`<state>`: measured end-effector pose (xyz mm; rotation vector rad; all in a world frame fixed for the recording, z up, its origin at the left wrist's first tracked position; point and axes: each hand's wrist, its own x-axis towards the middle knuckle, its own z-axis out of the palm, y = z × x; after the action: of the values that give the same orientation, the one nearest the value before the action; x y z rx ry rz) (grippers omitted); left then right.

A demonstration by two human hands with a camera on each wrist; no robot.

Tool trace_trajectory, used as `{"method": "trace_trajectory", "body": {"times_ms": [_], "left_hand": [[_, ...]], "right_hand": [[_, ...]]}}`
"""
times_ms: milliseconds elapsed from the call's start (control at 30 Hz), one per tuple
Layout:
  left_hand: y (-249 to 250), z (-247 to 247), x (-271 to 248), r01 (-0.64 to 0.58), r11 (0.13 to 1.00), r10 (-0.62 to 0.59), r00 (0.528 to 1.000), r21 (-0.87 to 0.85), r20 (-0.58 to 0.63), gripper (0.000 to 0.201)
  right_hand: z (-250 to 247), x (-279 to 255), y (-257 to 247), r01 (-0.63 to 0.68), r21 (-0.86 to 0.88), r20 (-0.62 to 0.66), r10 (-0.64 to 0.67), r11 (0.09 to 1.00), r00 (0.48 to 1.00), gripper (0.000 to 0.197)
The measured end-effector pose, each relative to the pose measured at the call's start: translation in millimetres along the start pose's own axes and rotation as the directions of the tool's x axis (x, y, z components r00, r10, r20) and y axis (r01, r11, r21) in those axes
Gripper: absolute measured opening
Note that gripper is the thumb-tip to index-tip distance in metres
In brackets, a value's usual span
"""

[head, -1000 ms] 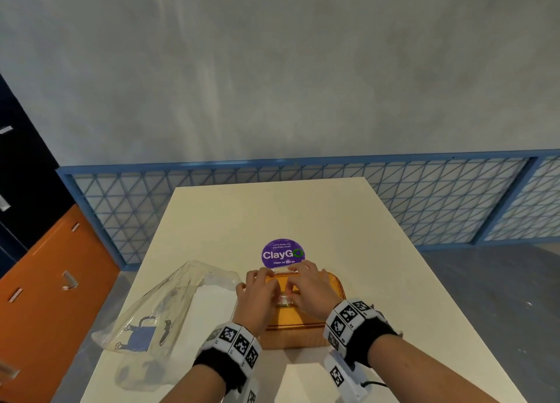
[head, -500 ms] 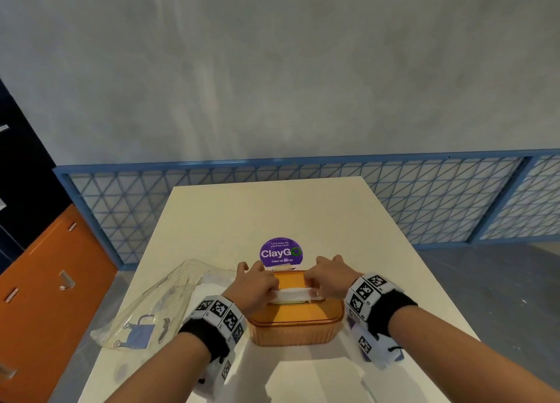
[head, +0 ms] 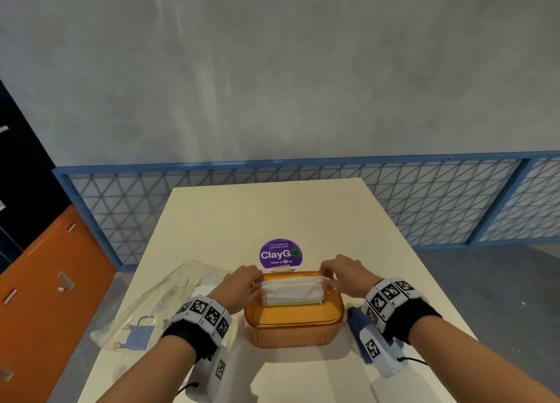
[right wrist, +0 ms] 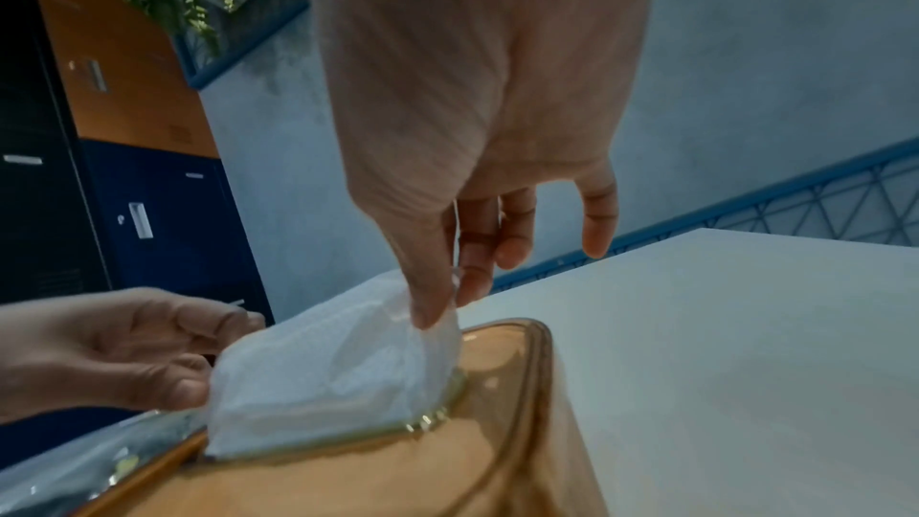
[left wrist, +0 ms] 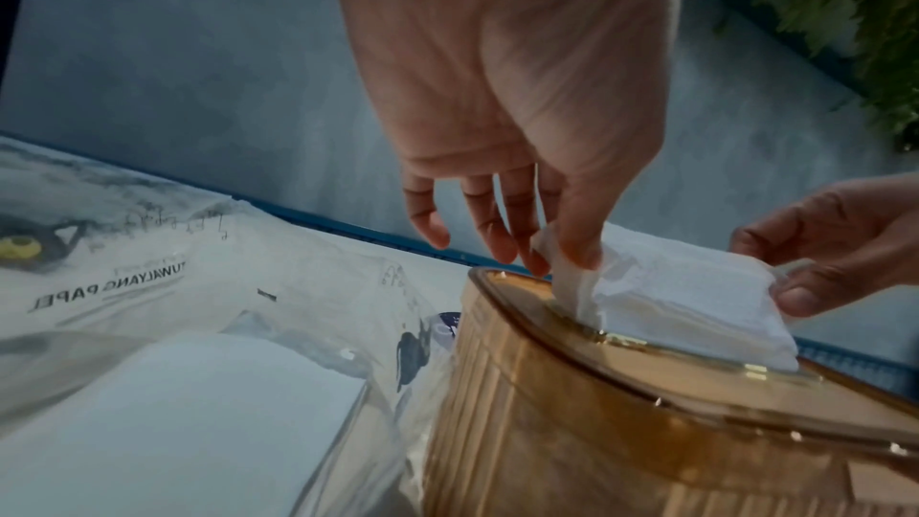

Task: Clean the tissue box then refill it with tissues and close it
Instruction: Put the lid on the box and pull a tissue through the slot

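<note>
While you look down at the cream table (head: 272, 208), reading left to right:
Left of frame: a clear plastic tissue pack (head: 157, 305) lies just beside the box (white sheets show inside it).
Your left hand (head: 239, 287): thumb and forefinger pinch the left end of the tissue (head: 292, 290).
Lower centre: the amber tissue box (head: 294, 323) sits with its lid on, the white tissue standing up through the slot.
Your right hand (head: 345, 273): it pinches the tissue's right end, other fingers loosely curled.
Behind the box: a purple ClayGo sign (head: 280, 253).
</note>
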<state>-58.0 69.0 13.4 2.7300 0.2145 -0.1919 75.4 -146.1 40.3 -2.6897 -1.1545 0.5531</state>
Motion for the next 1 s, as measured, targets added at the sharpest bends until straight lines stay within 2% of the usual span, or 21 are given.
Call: {"method": "trace_trajectory", "body": {"times_ms": [67, 167, 267, 333, 400, 467, 567, 600, 667, 733, 867, 1000], "left_hand": [[-1.3, 0.6, -1.8, -0.001, 0.999, 0.001, 1.0, -0.038, 0.006, 0.005], [-0.4, -0.7, -2.5, 0.027, 0.985, -0.038, 0.997, -0.173, -0.062, 0.005], [-0.1, -0.3, -2.2, 0.052, 0.952, -0.091, 0.989, -0.301, -0.119, 0.025], [1.4, 2.1, -4.5, 0.078, 0.931, -0.121, 0.988, -0.356, -0.1, 0.017], [2.9, 7.8, -7.6, 0.101, 0.934, -0.128, 0.99, -0.342, -0.057, 0.011], [1.7, 12.1, -9.1, 0.122, 0.938, -0.149, 0.987, -0.326, -0.058, 0.007], [1.2, 13.4, -9.6, 0.149, 0.93, -0.18, 0.982, -0.337, -0.063, 0.009], [0.7, 13.5, -9.7, 0.15, 0.929, -0.181, 0.981, -0.338, -0.063, 0.004], [-0.6, 15.4, -9.4, 0.154, 0.928, -0.191, 0.978, -0.34, -0.08, 0.023], [1.4, 16.2, -11.0, 0.151, 0.922, -0.205, 0.972, -0.356, -0.118, 0.034], [7.8, 17.4, -13.8, 0.152, 0.899, -0.25, 0.948, -0.41, -0.198, 0.034], [9.3, 20.9, -14.9, 0.165, 0.882, -0.289, 0.929, -0.442, -0.23, 0.034]], "right_hand": [[5.9, 0.0, 4.8, -0.026, 0.012, 0.002, 0.026, 1.0, 1.0, 0.021], [7.9, 1.3, 8.0, -0.056, 0.099, -0.056, 0.061, 0.994, 0.997, 0.02], [7.1, 0.9, 9.1, -0.045, 0.24, -0.144, 0.082, 0.97, 0.986, 0.016], [9.2, -2.4, 8.3, -0.026, 0.332, -0.16, 0.083, 0.943, 0.984, 0.009], [13.9, -5.6, 8.9, -0.027, 0.353, -0.121, 0.075, 0.935, 0.99, 0.01], [18.6, -7.7, 9.1, -0.043, 0.325, -0.091, 0.077, 0.945, 0.993, 0.027], [20.5, -7.8, 8.9, -0.062, 0.315, -0.131, 0.108, 0.947, 0.986, 0.041], [20.6, -7.5, 8.4, -0.066, 0.315, -0.156, 0.12, 0.947, 0.98, 0.041], [21.4, -6.6, 7.8, -0.081, 0.324, -0.193, 0.15, 0.943, 0.97, 0.039], [23.4, -7.2, 6.8, -0.088, 0.341, -0.217, 0.17, 0.936, 0.961, 0.039], [30.0, -8.4, 6.7, -0.114, 0.39, -0.239, 0.221, 0.914, 0.946, 0.041], [31.6, -11.3, 2.7, -0.1, 0.427, -0.271, 0.233, 0.899, 0.934, 0.019]]}}
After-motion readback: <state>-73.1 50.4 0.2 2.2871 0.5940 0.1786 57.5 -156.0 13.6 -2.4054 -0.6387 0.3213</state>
